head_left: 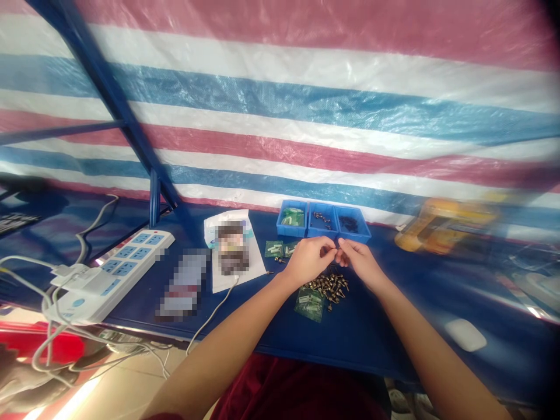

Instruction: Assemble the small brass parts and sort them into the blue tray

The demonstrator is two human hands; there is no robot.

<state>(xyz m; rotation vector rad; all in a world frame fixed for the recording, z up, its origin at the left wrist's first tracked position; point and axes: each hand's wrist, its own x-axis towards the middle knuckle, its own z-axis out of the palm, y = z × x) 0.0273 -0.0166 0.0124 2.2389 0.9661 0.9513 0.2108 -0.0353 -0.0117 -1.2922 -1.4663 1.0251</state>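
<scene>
Pinching a small part (336, 252), left hand (308, 258) and right hand (361, 261) sit between bins (324, 233) and table edge (315, 354).

Whether anything is pinched where the left hand (308, 259) and right hand (362, 263) meet cannot be told. The yellow object (441, 224) at the right is smeared by blur, as is the white lump (466, 335) on the worktop (394, 332). The packet (231, 248) and the flat item (184, 284) beside it are pixelated. Both forearms are cut off by the bottom edge.
</scene>
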